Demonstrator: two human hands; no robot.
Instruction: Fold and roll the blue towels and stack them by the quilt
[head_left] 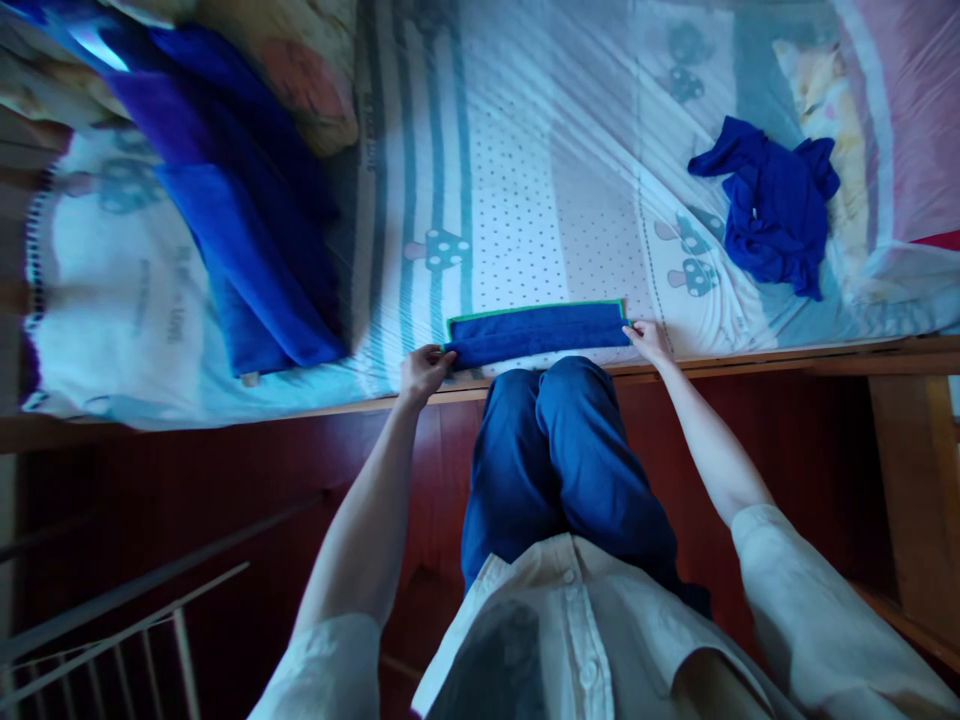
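Observation:
A dark blue cloth with green edging [538,334], folded into a long narrow strip, lies along the near edge of the bed. My left hand [427,372] pinches its left end between thumb and fingers. At the opposite end, my right hand [648,340] grips the right corner the same way. The strip lies flat on the patterned sheet, just beyond my knees.
A crumpled blue cloth [776,205] lies on the sheet [517,210] to the right. Larger blue fabric [247,240] drapes over a pillow [127,270] at left. A wooden bed rail [750,362] runs in front; a white metal rack [112,640] stands lower left.

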